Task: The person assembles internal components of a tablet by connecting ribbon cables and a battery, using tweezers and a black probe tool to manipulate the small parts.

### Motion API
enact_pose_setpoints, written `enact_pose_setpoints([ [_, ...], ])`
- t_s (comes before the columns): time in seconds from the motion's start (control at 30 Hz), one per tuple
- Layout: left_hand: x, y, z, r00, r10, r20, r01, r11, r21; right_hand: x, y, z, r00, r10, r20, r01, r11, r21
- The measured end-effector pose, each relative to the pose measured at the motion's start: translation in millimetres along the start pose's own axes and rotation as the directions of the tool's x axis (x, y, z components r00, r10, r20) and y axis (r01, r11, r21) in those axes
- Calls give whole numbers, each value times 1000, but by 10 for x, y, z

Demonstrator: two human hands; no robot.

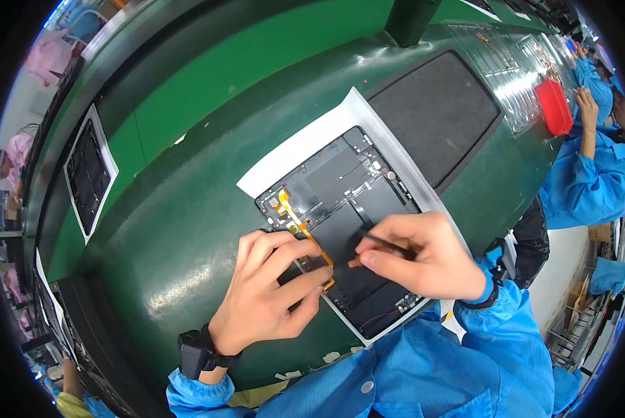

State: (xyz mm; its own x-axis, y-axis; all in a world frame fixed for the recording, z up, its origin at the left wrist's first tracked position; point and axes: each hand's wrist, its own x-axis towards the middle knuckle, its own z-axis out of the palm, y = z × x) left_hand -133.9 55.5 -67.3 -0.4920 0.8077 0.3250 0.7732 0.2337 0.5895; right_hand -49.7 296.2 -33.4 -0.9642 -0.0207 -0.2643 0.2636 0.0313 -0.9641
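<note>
An opened tablet lies tilted on a white sheet, its dark inner side with circuit boards and flat black panels facing up. Along its left part runs an orange flex cable. My left hand rests over the tablet's left edge, with index finger and thumb closed at the lower end of that cable. My right hand is over the middle of the tablet, pinching a thin black stick-like tool. Beside the right thumb shows a small copper-coloured piece; what it belongs to is partly hidden.
The white sheet has a raised far edge. Behind it lies a dark mat on the green table. Clear plastic trays and a red container stand far right, near a co-worker's blue sleeve. Another opened tablet lies left.
</note>
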Motion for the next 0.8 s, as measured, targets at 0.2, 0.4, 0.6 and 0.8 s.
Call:
enact_pose_setpoints([
  [0.2, 30, 103, -17, 1000, -13, -15, 12, 998, -54, 70, -28, -96, 997, 76, 11, -74, 992, -103],
  [0.4, 64, 107, -14, 1000, -17, -4, 17, 995, -98, 65, -20, -114, 998, 67, -7, -68, 996, -54],
  [0.6, 121, 206, -67, 999, -2, 46, 4, 999, -44, 40, 77, -111, 998, 57, -20, -59, 992, -115],
  [0.8, -40, -76, -64, 999, -38, -10, 34, 965, -260, 41, -37, 103, 976, -205, 69, 216, 903, -370],
])
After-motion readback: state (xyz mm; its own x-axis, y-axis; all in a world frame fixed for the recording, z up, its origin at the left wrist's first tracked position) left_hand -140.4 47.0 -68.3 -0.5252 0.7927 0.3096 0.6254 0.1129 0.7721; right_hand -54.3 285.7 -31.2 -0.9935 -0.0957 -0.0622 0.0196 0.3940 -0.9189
